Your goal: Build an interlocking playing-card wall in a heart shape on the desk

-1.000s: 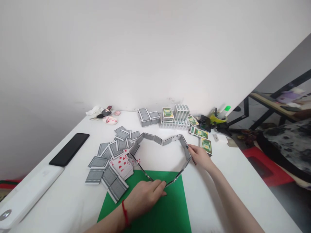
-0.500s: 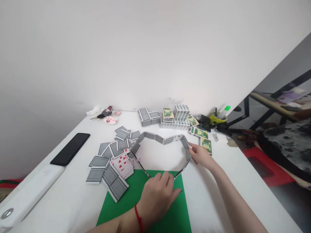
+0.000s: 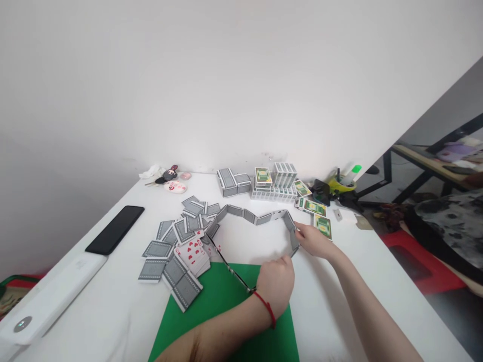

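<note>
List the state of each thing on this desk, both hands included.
Card outline: heart-shaped, cards on edge, partly hidden.
Left hand: at the outline's lower right, fingers mostly hidden.
Right hand: fingers at the outline's right side.
Loose cards: overlapping, mostly face down.
Phone: lying flat, screen dark.
Green sheet: flat, partly covered.
Green-and-white boxes: some stacked, others lying flat.

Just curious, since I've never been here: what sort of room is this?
Perhaps a casual home or shared workroom: a phone and keys lie on the white table, beyond which stands a red stool.
</note>
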Action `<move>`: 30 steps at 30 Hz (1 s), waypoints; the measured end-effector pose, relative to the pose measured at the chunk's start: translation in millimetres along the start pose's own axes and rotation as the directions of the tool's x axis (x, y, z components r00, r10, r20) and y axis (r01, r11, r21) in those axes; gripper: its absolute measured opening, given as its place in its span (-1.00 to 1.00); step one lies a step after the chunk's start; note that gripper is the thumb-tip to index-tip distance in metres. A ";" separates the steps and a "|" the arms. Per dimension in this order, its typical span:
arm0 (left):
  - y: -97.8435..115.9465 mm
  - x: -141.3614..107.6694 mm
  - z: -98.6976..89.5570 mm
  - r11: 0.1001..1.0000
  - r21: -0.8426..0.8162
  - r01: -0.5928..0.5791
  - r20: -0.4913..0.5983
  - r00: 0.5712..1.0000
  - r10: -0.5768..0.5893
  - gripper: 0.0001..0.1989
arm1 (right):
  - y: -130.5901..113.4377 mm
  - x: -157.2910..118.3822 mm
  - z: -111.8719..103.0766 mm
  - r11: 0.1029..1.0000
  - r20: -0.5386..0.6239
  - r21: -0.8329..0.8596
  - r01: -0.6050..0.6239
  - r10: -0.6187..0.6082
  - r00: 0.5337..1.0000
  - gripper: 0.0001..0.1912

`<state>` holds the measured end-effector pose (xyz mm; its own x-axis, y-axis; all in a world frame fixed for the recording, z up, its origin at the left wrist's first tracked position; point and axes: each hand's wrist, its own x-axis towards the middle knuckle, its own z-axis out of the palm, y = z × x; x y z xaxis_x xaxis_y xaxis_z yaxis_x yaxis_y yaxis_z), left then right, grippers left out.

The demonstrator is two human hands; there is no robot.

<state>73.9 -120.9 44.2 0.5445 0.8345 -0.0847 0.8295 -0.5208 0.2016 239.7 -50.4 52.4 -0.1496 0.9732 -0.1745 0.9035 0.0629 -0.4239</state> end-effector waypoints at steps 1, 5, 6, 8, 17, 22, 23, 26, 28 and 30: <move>-0.3 0.7 -0.6 1.000 -0.002 0.004 -0.002 1.000 -0.004 -0.82 | 0.4 0.1 -0.7 1.000 0.004 0.004 -0.002 0.002 1.000 -0.75; -0.2 3.6 -0.2 1.000 -0.005 -0.002 0.001 1.000 0.002 -0.83 | -2.1 -1.8 -0.7 0.998 -0.002 0.028 -0.053 0.053 0.999 -0.73; 0.0 3.9 0.0 1.000 -0.002 -0.014 -0.002 1.000 0.014 -0.83 | -3.4 -2.7 -0.3 0.997 -0.002 0.032 -0.073 0.073 0.997 -0.73; 0.1 4.0 0.0 0.999 0.008 -0.047 -0.009 0.999 0.047 -0.83 | -5.5 -4.4 0.6 0.995 -0.004 0.036 -0.094 0.095 0.996 -0.72; -0.2 8.6 -0.5 1.000 -0.016 -0.010 0.006 1.000 0.010 -0.84 | 0.5 -1.3 9.2 0.995 -0.070 0.046 -0.090 0.093 0.993 -0.67; -12.7 -1.1 -22.3 0.996 -0.084 -0.041 -0.124 0.992 0.031 -0.73 | 0.5 -5.9 10.2 0.987 -0.156 0.112 -0.118 0.134 0.979 -0.47; -22.4 -4.3 -30.4 0.992 -0.107 -0.069 -0.179 0.983 0.049 -0.73 | 0.0 -9.1 8.3 0.980 -0.176 0.147 -0.131 0.157 0.972 -0.42; -69.5 -13.8 -54.6 0.977 -0.215 -0.004 -0.343 0.937 -0.071 -0.73 | -1.9 -22.2 0.9 0.942 -0.207 0.301 -0.147 0.216 0.954 -0.35; -110.1 -20.2 -65.1 0.955 -0.285 0.087 -0.399 0.895 -0.201 -0.69 | -3.3 -31.6 -1.3 0.903 -0.144 0.411 -0.128 0.203 0.968 -0.40; -149.0 -27.7 -68.4 0.926 -0.372 0.059 -0.358 0.912 -0.202 -0.66 | -4.9 -38.8 1.2 0.874 -0.036 0.473 -0.110 0.144 0.989 -0.44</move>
<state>-73.3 -54.1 83.2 0.2847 0.9303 0.2312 0.7546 -0.3663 0.5445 240.6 -88.7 60.1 -0.0034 0.9795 -0.2016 0.6160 -0.1568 -0.7720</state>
